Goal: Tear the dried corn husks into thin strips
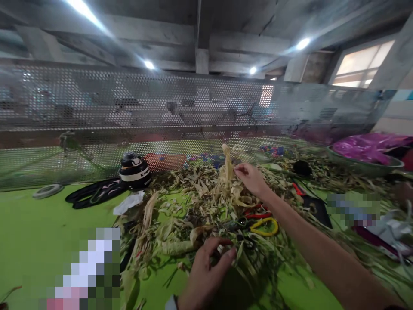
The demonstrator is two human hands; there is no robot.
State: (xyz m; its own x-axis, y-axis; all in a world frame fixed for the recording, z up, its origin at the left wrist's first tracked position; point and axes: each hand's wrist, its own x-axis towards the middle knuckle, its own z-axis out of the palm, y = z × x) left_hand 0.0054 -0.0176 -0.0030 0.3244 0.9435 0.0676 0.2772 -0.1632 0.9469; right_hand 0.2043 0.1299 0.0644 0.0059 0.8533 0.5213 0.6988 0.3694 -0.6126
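A heap of dry, pale straw-like leaf strips (200,202) covers the middle of a green table (41,232). My right hand (253,178) reaches out over the heap and pinches the top of a pale leaf strip (227,165), holding it upright. My left hand (206,275) is near the front of the heap, fingers curled and closed on a small bundle of strips. Yellow-handled scissors (266,226) and red-handled scissors (256,213) lie among the strips between my hands.
A perforated metal screen (161,112) walls the table's far side. A black-and-white round container (134,170), black flat shapes (93,193), a tape roll (47,190) and white paper (129,202) lie at left. A bowl with purple material (364,155) stands at right.
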